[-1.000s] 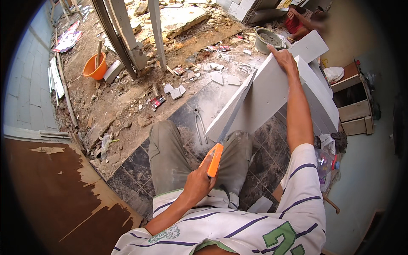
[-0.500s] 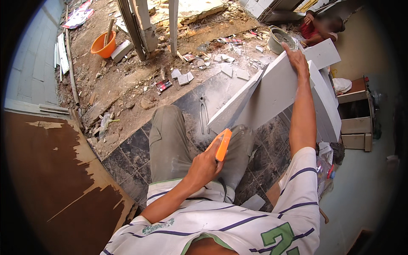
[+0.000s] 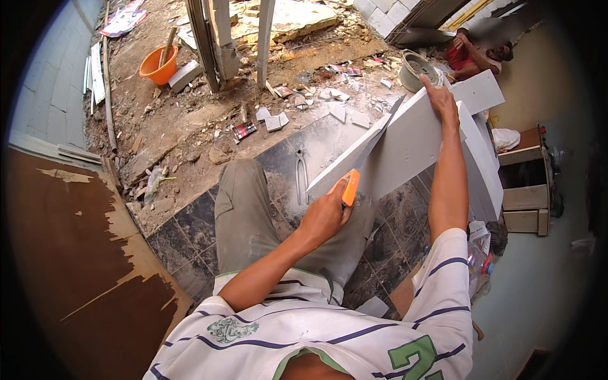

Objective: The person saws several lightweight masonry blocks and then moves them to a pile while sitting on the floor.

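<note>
My left hand [image 3: 326,216] is closed round the orange handle [image 3: 351,187] of a handsaw. Its grey blade [image 3: 372,147] slants up and away, lying across the edge of a white lightweight building block [image 3: 405,149], its tip poking out beyond. The block leans at a tilt over my right knee. On the block's far upper corner, my right hand [image 3: 442,102] grips the edge, thumb side up. More white blocks [image 3: 478,161] stand just behind it, at the right. Metal pincers [image 3: 301,177] lie on the dusty dark tiles, left of the block.
A grey bucket [image 3: 417,69] stands beyond my right hand, near a seated person in red [image 3: 472,56]. Rubble and block offcuts [image 3: 273,121] cover the ground ahead. An orange bucket [image 3: 158,65] is far left, past wooden posts [image 3: 265,44]. A wooden cabinet [image 3: 525,183] stands at right.
My left hand has pushed the saw forward and up to the right, its handle now nearer the block. My right hand stays on the block. The seated person has shifted.
</note>
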`<state>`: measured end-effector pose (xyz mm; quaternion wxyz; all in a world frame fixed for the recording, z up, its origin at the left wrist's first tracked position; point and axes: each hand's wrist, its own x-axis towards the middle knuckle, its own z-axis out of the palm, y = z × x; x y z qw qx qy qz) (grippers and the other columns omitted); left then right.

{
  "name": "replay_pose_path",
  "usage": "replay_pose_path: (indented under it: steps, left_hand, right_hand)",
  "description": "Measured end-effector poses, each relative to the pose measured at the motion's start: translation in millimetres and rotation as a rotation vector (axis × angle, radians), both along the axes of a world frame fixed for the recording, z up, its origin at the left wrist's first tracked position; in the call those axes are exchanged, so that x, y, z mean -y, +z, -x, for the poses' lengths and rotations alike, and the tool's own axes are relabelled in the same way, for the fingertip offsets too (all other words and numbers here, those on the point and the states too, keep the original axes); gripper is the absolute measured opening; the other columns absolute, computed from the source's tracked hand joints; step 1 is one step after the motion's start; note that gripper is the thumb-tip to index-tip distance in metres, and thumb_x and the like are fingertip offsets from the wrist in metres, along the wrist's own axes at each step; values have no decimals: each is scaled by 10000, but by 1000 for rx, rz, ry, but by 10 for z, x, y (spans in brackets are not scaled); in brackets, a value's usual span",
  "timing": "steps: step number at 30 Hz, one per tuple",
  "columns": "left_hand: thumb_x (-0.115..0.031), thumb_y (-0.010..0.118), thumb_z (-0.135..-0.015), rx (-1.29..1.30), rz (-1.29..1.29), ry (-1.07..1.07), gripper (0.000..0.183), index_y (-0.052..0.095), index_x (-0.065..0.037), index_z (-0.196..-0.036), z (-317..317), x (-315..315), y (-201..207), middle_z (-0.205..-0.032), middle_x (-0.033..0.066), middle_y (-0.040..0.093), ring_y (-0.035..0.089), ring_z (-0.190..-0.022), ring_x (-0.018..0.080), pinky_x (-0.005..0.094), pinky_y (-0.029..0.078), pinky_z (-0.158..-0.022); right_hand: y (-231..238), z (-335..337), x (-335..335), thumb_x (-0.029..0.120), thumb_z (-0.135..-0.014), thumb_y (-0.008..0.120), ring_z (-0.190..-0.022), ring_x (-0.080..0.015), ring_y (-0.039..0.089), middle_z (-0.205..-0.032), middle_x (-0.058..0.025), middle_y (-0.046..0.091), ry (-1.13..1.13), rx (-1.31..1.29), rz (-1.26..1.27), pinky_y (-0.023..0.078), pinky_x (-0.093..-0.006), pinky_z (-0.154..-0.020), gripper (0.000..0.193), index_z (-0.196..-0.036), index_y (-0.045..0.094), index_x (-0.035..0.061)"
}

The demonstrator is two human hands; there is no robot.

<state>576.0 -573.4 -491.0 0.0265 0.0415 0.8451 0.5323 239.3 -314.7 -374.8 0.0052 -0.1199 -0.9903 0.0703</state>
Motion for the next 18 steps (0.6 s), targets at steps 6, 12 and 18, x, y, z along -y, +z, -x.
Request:
replay_pose_path:
  steps: [6,12,18]
  left_hand:
    - [-155,621,-901,67,-83,-45,502,441,-16,-1349,-574,241,115,-684,254,632,632,-677,466,541,501,-636]
    - [-158,628,-903,45,-12,-28,493,453,1,-1336,-130,97,25,-676,254,626,642,-681,453,534,503,-628]
    - [-235,664,-895,-10,-33,-59,647,363,-100,-1451,-218,61,-9,-833,312,663,634,-738,506,558,503,-727]
  right_hand:
    - [12,-40,-274,880,-756,406,-1251,-433,541,-1292,-313,582,-5,9,25,409,-484,-1045,1079,-1246,627,-56]
    - [18,-91,41,879,-749,411,-1253,-431,539,-1296,-299,586,-57,16,6,399,-473,-1059,1046,-1250,644,-9]
    - [59,-79,-162,863,-772,396,-1279,-419,524,-1300,-299,584,-15,69,33,390,-462,-1077,1028,-1271,634,-4]
